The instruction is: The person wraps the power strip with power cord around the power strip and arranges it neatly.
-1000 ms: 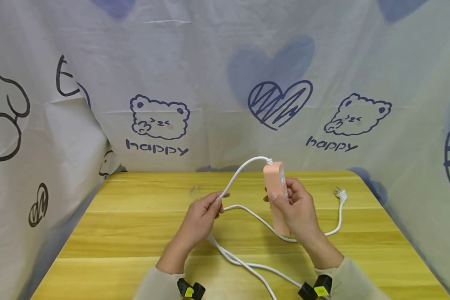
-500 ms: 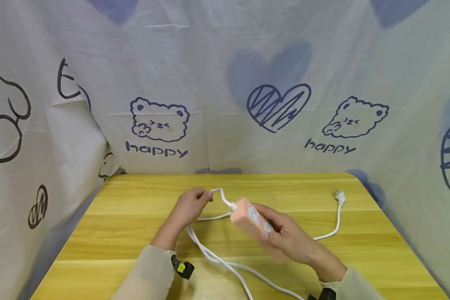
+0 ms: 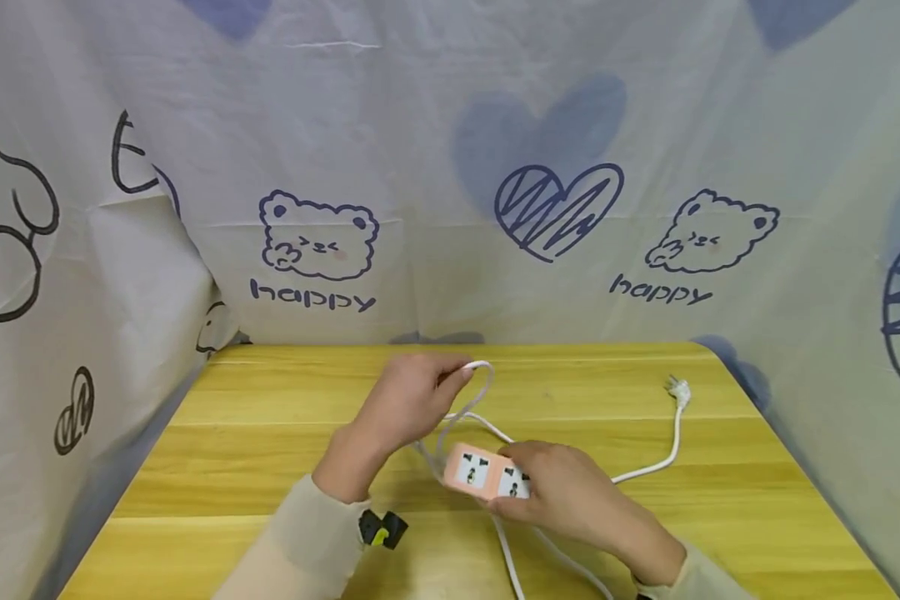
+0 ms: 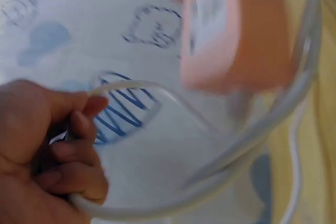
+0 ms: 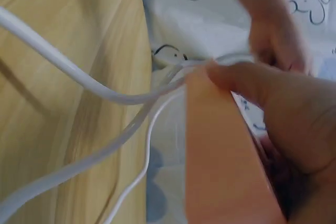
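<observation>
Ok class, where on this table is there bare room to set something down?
The table is bare between its left edge and the left hand, and between the plug and the right edge. Crowded: the middle, with the right hand gripping the power strip amid white cord.

1 left hand (image 3: 405, 402), 1 right hand (image 3: 573, 492), so 2 from where I'm standing. Plus 1 strip (image 3: 494, 473), 2 sockets (image 3: 472, 472) showing, 1 cord (image 3: 648, 472), 1 plug (image 3: 683, 394), 1 table (image 3: 270, 467), 2 "happy" bears (image 3: 319, 236) on the back cloth (image 3: 420, 117).

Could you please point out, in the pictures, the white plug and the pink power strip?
White plug (image 3: 683, 393): head view, on its body.
Pink power strip (image 3: 493, 477): head view, on its socketed face.
</observation>
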{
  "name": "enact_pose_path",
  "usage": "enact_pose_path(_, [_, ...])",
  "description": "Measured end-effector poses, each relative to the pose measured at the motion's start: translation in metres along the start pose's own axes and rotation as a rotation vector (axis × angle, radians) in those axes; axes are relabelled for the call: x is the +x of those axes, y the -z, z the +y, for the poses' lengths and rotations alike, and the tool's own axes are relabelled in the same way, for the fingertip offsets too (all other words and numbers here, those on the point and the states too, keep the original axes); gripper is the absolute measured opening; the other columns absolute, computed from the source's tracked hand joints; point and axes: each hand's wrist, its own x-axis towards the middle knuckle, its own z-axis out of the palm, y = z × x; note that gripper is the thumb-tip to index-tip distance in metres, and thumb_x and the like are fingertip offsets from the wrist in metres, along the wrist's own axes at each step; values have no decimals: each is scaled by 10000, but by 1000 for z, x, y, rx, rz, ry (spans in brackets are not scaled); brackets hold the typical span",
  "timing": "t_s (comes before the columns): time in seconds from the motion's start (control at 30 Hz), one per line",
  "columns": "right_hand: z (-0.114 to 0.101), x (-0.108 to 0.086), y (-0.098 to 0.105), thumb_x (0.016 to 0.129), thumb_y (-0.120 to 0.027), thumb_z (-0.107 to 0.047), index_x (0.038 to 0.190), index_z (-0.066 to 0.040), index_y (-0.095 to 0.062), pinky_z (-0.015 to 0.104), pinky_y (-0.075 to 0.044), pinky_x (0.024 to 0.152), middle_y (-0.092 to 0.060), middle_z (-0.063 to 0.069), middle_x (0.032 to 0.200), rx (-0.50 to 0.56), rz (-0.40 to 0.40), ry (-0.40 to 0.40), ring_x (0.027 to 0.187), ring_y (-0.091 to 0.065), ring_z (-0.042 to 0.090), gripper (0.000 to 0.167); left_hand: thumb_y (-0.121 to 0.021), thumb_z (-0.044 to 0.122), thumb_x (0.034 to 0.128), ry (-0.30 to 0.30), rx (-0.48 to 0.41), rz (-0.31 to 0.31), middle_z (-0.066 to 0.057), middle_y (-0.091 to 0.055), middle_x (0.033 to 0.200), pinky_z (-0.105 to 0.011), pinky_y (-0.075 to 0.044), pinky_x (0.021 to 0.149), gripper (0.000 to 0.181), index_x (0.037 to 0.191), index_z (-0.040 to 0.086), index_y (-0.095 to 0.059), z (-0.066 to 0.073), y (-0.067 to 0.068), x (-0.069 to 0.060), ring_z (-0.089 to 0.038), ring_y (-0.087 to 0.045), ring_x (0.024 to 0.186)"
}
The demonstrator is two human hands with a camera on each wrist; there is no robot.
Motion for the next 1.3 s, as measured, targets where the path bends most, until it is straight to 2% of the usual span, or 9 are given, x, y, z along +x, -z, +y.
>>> enact_pose_path(0.2, [12, 14, 4, 899, -843, -404, 1124, -101, -743, 313, -496, 625, -694, -30, 867, 157, 161, -259, 724, -596, 101, 390, -547, 217, 1114, -162, -46, -163, 25, -754, 1023, -305, -530, 724, 297, 1341, 166, -732, 28, 1, -24, -89, -597, 748])
enact_pose_path(0.4, [27, 19, 13, 936, -812, -310, 1228, -37, -718, 338, -568, 692, -765, 80, 969, 463, 221, -303, 772, -677, 155, 411, -559, 227, 1110, -56, -192, -275, 78, -650, 766, -256, -432, 616, 249, 1164, 197, -800, 20, -12, -41, -62, -410, 580])
enact_pose_path(0.63, [39, 12, 12, 892, -819, -126, 1465, 24, -418, 356, -582, 735, -624, 182, 1123, 714, 64, -146, 886, -645, 236, 715, -589, 344, 1094, 63, -361, -334, 71, -598, 728, -268, -430, 637, 256, 1016, 220, -799, -14, -24, -46, -89, -442, 644])
enact_pose_path(0.77, [41, 11, 9, 921, -755, -51, 1402, 19, -461, 339, -593, 710, -606, 163, 1092, 886, 95, 6, 874, -650, 211, 569, -655, 414, 1047, 135, -425, -321, 56, -465, 644, -249, -347, 560, 367, 802, 147, -712, -34, -28, -41, -108, -388, 605])
enact_pose_path(0.9, [44, 11, 14, 988, -703, -87, 1457, -99, -523, 353, -607, 710, -636, 122, 1072, 1035, -67, 186, 869, -664, 167, 503, -668, 399, 1044, 117, -468, -421, 56, -414, 630, -253, -316, 563, 424, 742, 101, -648, -43, -22, -29, -118, -336, 585])
enact_pose_path(1.0, [45, 13, 22, 987, -724, -151, 1485, -168, -562, 333, -593, 760, -668, 90, 1125, 1006, -256, 266, 908, -646, 137, 524, -667, 308, 1055, 62, -491, -535, 41, -426, 647, -265, -324, 589, 329, 792, 112, -697, -41, -12, -17, -127, -331, 594])
enact_pose_path(1.1, [42, 13, 29, 933, -763, -186, 1398, -195, -633, 275, -551, 790, -689, 12, 1123, 833, -358, 289, 919, -617, 90, 482, -666, 226, 1051, 26, -460, -582, 37, -513, 698, -262, -361, 623, 244, 838, 121, -726, -35, -2, -9, -117, -384, 633])
enact_pose_path(1.2, [32, 12, 33, 872, -800, -231, 1282, -271, -666, 222, -533, 746, -695, -93, 1031, 642, -429, 280, 845, -607, 19, 433, -678, 226, 1045, 4, -352, -589, 53, -554, 725, -254, -401, 632, 242, 825, 128, -701, -23, 5, -7, -91, -445, 663])
enact_pose_path(1.3, [20, 13, 34, 835, -810, -274, 1167, -343, -652, 185, -491, 641, -646, -178, 873, 442, -413, 279, 713, -551, -34, 373, -698, 246, 1033, -20, -191, -542, 73, -540, 705, -267, -424, 620, 239, 812, 159, -673, -9, 10, -7, -85, -475, 654])
